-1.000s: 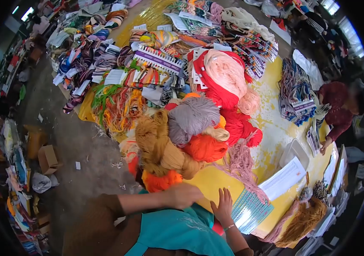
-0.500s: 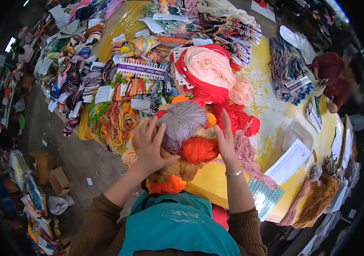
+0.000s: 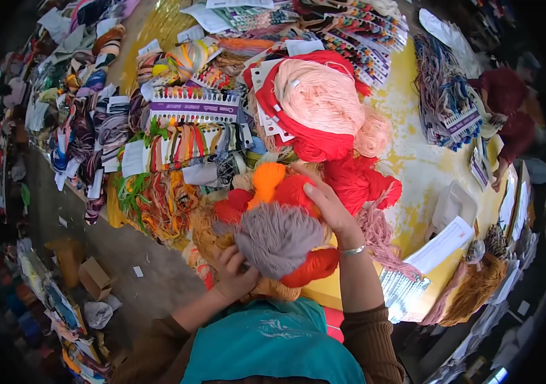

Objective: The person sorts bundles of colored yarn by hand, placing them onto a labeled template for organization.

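A grey yarn bundle (image 3: 278, 238) lies on a pile close to my body. My left hand (image 3: 236, 272) is closed at its lower left side, beside tan yarn (image 3: 205, 240); what its fingers hold is partly hidden. My right hand (image 3: 329, 203), with a bracelet at the wrist, is wrapped over the right side of a red bundle (image 3: 295, 192). Bright orange yarn (image 3: 266, 180) stands up left of that bundle. Orange-red yarn (image 3: 311, 267) sits beneath the grey one. Behind them lies a large pink skein (image 3: 319, 96) on red yarn.
Thread bundles and purple-labelled sample cards (image 3: 195, 105) cover the table's left and back. At right are blue thread bundles (image 3: 442, 96), a plastic box (image 3: 455, 206), a paper sheet (image 3: 439, 245) and brown yarn (image 3: 478, 288). Another person's maroon sleeve (image 3: 513, 121) shows at the far right.
My left hand has moved down and closed. My right hand has come in over the red bundle. The grey yarn has shifted toward me, and more orange and red yarn shows behind it.
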Tool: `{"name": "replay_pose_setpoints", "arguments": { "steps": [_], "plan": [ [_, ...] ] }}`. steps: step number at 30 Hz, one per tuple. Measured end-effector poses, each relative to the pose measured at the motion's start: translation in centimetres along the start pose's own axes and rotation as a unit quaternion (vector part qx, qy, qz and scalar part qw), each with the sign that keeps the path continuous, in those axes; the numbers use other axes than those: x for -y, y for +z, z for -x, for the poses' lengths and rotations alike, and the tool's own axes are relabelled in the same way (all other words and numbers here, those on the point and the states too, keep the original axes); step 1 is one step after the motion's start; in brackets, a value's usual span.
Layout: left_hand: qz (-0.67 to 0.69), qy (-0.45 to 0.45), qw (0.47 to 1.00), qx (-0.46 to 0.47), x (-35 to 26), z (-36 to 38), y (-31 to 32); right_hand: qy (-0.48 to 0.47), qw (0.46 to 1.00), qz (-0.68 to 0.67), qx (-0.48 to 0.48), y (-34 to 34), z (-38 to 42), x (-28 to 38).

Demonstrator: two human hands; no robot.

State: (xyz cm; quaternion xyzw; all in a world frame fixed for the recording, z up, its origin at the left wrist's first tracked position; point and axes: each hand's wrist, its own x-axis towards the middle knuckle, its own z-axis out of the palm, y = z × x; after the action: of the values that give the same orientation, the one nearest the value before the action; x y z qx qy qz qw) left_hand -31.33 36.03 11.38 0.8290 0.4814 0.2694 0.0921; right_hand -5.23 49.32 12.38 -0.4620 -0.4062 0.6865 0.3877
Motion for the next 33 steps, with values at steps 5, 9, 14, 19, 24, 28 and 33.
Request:
{"name": "replay_pose_setpoints", "arguments": {
  "steps": [5, 9, 14, 19, 24, 28, 33],
  "plan": [
    [0.012, 0.057, 0.998, 0.006, 1.6, 3.0, 0.9, 0.045, 0.99, 0.119, 0.056, 1.6, 0.5, 1.0],
    [0.106, 0.091, 0.99, 0.028, 3.7, 11.5, 4.1, -0.162, 0.944, 0.267, 0.107, 3.3, 2.6, 1.7],
    [0.478, -0.24, 0.803, 0.264, 5.4, 26.6, 6.4, -0.205, 0.913, 0.313, 0.164, 4.8, 4.7, 3.1],
    [0.548, -0.315, 0.703, 0.326, 4.7, 23.7, 4.7, -0.227, 0.911, 0.307, 0.156, 5.7, 5.4, 2.5],
    [0.49, -0.162, 0.819, 0.251, 3.6, 18.2, 3.4, -0.205, 0.918, 0.309, 0.141, 4.5, 4.4, 2.5],
    [0.31, -0.061, 0.939, 0.14, 1.5, 11.3, 4.4, -0.139, 0.945, 0.296, -0.031, 4.2, 2.8, 0.2],
    [0.095, 0.034, 0.995, 0.013, 1.7, 3.1, 2.0, 0.028, 0.981, 0.142, -0.129, 4.0, 1.4, -1.0]
  ]
}}
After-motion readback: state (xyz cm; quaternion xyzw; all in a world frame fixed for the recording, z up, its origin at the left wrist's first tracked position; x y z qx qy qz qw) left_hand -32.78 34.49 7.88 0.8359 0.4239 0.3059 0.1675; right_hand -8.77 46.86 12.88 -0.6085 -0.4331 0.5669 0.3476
